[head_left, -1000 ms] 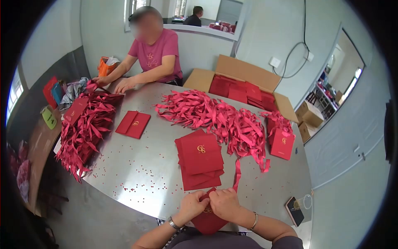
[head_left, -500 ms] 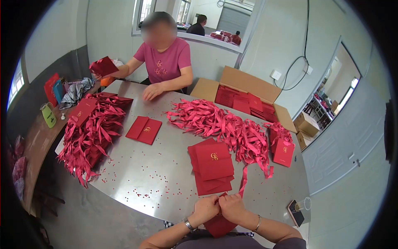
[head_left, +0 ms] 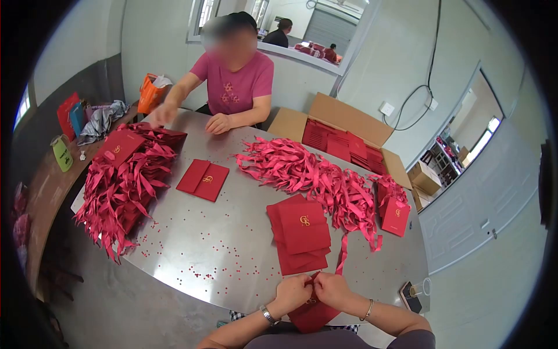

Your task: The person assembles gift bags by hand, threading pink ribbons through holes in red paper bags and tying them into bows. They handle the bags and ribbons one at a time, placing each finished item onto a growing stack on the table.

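Observation:
At the table's near edge, my left hand (head_left: 293,292) pinches the top of a flat red paper bag (head_left: 314,320) with a gold logo, partly covered by my fingers. Closed beside it, almost touching, my right hand (head_left: 332,292) grips the same top edge. A pink-red ribbon (head_left: 343,254) runs from the ribbon heap (head_left: 302,166) down to my right hand; its end is hidden by my fingers. Just beyond my hands lies a loose stack of flat red bags (head_left: 303,224) with gold logos.
Across the metal table (head_left: 192,244) sits a co-worker (head_left: 232,87) beside a pile of ribboned red bags (head_left: 125,186). Two folded red pieces (head_left: 202,180) lie mid-table. An open carton (head_left: 349,119) stands behind. A phone (head_left: 410,298) and clear cup (head_left: 423,287) are at right.
The co-worker's raised hand has come down beside the ribboned pile, and the red bag it held is no longer in it. My hands stay at the bag's top edge with little movement.

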Motion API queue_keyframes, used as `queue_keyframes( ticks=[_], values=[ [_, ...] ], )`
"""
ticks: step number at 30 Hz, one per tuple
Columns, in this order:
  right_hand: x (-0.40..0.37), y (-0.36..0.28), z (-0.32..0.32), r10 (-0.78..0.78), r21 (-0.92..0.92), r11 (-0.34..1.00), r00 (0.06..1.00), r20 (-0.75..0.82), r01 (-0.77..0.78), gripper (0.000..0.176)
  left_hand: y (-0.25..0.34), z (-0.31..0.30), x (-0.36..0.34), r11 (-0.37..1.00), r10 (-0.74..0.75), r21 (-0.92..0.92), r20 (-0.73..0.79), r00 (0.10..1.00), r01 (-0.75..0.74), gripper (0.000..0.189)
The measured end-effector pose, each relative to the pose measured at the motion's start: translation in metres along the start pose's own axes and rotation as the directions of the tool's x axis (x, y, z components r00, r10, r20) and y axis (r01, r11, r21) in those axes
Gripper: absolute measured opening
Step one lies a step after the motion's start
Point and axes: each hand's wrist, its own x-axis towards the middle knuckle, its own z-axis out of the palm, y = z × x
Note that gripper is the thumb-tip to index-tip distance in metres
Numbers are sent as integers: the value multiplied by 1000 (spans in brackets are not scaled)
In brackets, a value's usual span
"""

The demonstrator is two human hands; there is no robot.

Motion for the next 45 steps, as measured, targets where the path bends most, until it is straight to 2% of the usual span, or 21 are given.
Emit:
queue_keyframes(
  ticks=[1, 3, 4, 6, 9, 12, 14, 19, 21, 25, 27, 31, 34, 36, 37, 39, 40, 42, 43, 44, 45],
  values=[
    [-2, 1, -1, 6, 3, 1000, 1000, -4, -6, 9, 0, 0, -1, 1000, -15, -10, 8, 1000, 15, 24],
    [-5, 6, -4, -329, -318, 891, 943, 38, 324, 9, 1, -2, 1, 1000, -26, -14, 11, 1000, 26, 24],
    [-4, 7, -6, -330, -317, 892, 943, 31, 323, 9, 2, -3, 2, 1000, -15, -11, 26, 1000, 15, 24],
    [-2, 6, -11, -487, -407, 765, 862, 142, 499, 8, 4, -6, 3, 1000, -7, -5, 36, 999, 7, 24],
    [5, 2, -23, -534, -416, 711, 820, 205, 567, 8, 5, -8, 3, 1000, -14, 6, 46, 999, 14, 24],
    [6, 8, -30, -521, -333, 768, 836, 170, 547, 8, 0, -7, 5, 999, -44, -10, 115, 992, 46, 24],
    [3, 10, -28, -482, -302, 812, 865, 137, 500, 9, -12, -2, 6, 990, 99, -99, 35, 994, -95, 30],
    [1, 5, -21, -390, -250, 884, 918, 73, 395, 10, -4, -10, 5, 992, 25, -128, 78, 997, -15, 31],
    [3, 3, -19, -332, -174, 929, 943, 0, 327, 11, -4, -11, 5, 988, 4, -153, 92, 996, 10, 31],
    [1, -1, -18, -362, -289, 883, 929, 80, 369, 10, -11, -2, 4, 984, 46, -172, 23, 999, -41, 27],
    [2, -11, -17, -408, -430, 786, 896, 177, 443, 9, -14, 1, 1, 982, 59, -179, -21, 998, -62, 26],
    [6, -19, -18, -442, -445, 747, 869, 222, 494, 9, -13, 0, 0, 982, 55, -179, -19, 998, -57, 21],
    [7, -15, -6, -357, -389, 820, 906, 227, 421, 8, -15, 0, -2, 982, 60, -176, -16, 998, -62, 19],
    [8, -12, -2, 4, -183, 983, 981, 194, 32, 8, -15, 0, -3, 983, 83, -160, -18, 996, -85, 18],
    [10, -12, -4, 7, -181, 983, 981, 193, 29, 8, -16, 0, -2, 984, 96, -145, -29, 995, -99, 18],
    [14, -13, -7, 224, 40, 971, 954, 201, -236, 11, -15, -1, -3, 986, 111, -123, -33, 993, -114, 17],
    [12, -13, -7, 226, 46, 970, 954, 198, -239, 11, -13, -2, -3, 986, 106, -127, -47, 993, -112, 17],
    [7, -12, -5, 15, 24, 1000, 996, 91, -17, 9, -10, -5, -1, 986, 103, -125, -52, 993, -109, 17],
    [4, -13, -4, 29, 35, 999, 995, 94, -33, 9, -9, -6, 0, 970, 98, -220, -27, 995, -102, 17],
    [1, -15, -4, -210, -170, 962, 977, 30, 212, 9, -9, -4, -1, 945, 87, -318, 6, 996, -80, 18],
    [-1, -15, -4, -443, -372, 828, 896, 22, 419, 9, -9, -3, -1, 970, 121, -211, 5, 993, -117, 17]
  ],
)
